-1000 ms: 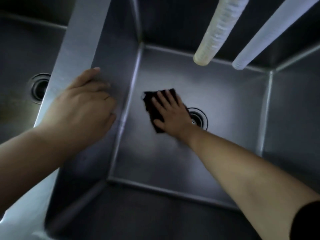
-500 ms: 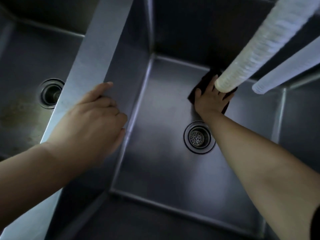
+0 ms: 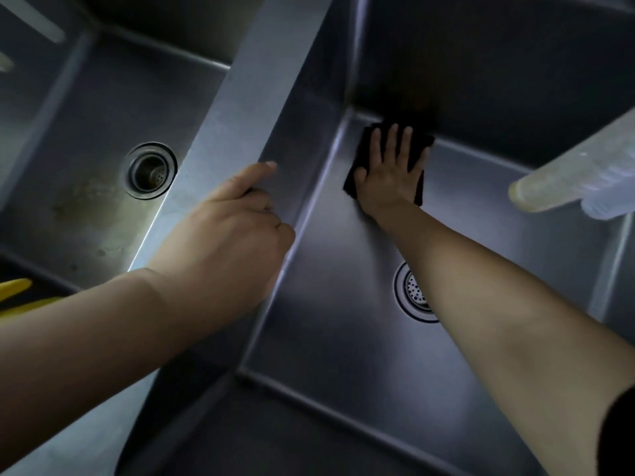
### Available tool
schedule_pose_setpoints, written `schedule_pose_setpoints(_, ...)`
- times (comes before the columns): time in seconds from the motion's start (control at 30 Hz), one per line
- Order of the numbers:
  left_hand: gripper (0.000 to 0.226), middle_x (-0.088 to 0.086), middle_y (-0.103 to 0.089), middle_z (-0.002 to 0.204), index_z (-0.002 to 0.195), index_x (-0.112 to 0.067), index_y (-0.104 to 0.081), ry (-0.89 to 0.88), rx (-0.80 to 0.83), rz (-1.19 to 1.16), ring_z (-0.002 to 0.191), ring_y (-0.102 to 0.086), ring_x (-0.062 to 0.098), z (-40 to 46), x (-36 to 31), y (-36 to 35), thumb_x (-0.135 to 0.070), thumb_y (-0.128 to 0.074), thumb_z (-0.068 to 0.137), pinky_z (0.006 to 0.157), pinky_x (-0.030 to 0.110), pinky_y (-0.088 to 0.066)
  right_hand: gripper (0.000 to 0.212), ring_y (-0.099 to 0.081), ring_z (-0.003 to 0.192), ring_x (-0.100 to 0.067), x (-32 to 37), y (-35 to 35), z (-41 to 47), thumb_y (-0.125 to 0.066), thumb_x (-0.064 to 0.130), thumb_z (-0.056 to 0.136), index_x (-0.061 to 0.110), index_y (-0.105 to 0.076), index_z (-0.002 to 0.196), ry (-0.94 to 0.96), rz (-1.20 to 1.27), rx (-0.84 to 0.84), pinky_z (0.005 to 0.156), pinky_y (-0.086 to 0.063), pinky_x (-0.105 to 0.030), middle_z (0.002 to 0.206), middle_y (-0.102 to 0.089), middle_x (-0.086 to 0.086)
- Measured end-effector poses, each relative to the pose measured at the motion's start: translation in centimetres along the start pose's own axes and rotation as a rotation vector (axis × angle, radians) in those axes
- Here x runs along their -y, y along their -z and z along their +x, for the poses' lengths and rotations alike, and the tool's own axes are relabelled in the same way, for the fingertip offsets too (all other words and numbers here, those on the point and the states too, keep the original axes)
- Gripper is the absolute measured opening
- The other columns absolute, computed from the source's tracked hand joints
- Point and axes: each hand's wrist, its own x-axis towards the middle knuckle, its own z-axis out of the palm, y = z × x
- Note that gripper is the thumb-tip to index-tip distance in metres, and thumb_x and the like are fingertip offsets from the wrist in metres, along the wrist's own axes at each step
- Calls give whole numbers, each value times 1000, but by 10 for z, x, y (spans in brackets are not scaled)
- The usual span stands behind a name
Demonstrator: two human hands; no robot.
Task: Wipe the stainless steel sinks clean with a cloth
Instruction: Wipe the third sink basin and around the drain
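A dark cloth [image 3: 357, 166] lies flat on the floor of the right stainless steel sink [image 3: 336, 331], in its far left corner. My right hand [image 3: 390, 170] presses on the cloth with fingers spread and straight. My left hand [image 3: 226, 231] rests on the steel divider [image 3: 247, 97] between the two sinks, its fingers curled over the divider's edge. The right sink's drain [image 3: 410, 292] is partly hidden by my right forearm. The left sink [image 3: 79, 139] has a stained floor.
The left sink's drain [image 3: 150, 170] sits near the divider. Two pale ribbed hoses [image 3: 580, 173] hang over the right sink at the right edge. Something yellow [image 3: 15, 293] shows at the left edge.
My right hand has slid the cloth from the far wall near the hose leftward into the far left corner. The view has shifted right and down. My left hand stays on the divider.
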Motion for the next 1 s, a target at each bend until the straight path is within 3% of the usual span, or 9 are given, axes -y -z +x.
schedule_pose_setpoints(0.1, 9, 4, -62, 60, 63, -18, -62, 2, 3, 18, 76, -64, 28, -1, 0, 1, -15, -64, 72, 118, 36, -11, 66, 12, 145, -29, 12, -4, -10, -24, 42, 95, 22, 4, 151, 160, -11, 21, 112, 9, -59, 159, 6, -8)
schedule_pose_setpoints(0.3, 19, 4, -69, 77, 75, -19, -66, 30, 45, 84, 92, -64, 24, -1, -3, 8, -18, -50, 84, 117, 30, 6, 69, 7, 145, -30, 23, -23, -78, -28, 42, 91, 21, -3, 151, 369, -19, 23, 113, 5, -60, 159, -1, -10)
schedule_pose_setpoints(0.43, 17, 7, -67, 72, 73, -15, -66, 38, 21, 69, 86, -62, 28, -1, -4, 11, -17, -51, 82, 117, 30, 3, 72, 4, 145, -34, 35, -39, -136, -36, 42, 90, 18, -8, 151, 504, -14, 49, 112, 4, -62, 159, -5, -12)
schedule_pose_setpoints(0.67, 16, 11, -67, 74, 73, -14, -65, 49, 66, 121, 88, -61, 30, -2, -6, 10, -14, -50, 78, 117, 27, 7, 72, -23, 141, -35, 50, -56, -237, -54, 46, 79, 23, -35, 145, 800, -56, 41, 108, -13, -67, 152, -32, -9)
schedule_pose_setpoints(0.8, 18, 12, -68, 77, 76, -13, -67, 44, 57, 125, 89, -61, 31, -3, -7, 12, -13, -49, 80, 116, 26, 8, 64, -27, 140, -31, 30, -59, -264, -43, 48, 85, 28, -34, 145, 1002, -107, 52, 110, -20, -64, 151, -34, -5)
schedule_pose_setpoints(1.0, 19, 13, -67, 81, 80, -13, -67, 46, 60, 122, 92, -59, 31, -4, -9, 14, -11, -48, 81, 117, 27, 8, 72, -32, 138, -30, -41, -49, -290, -58, 44, 76, 24, -40, 143, 1067, -164, 75, 108, -26, -62, 149, -38, -6)
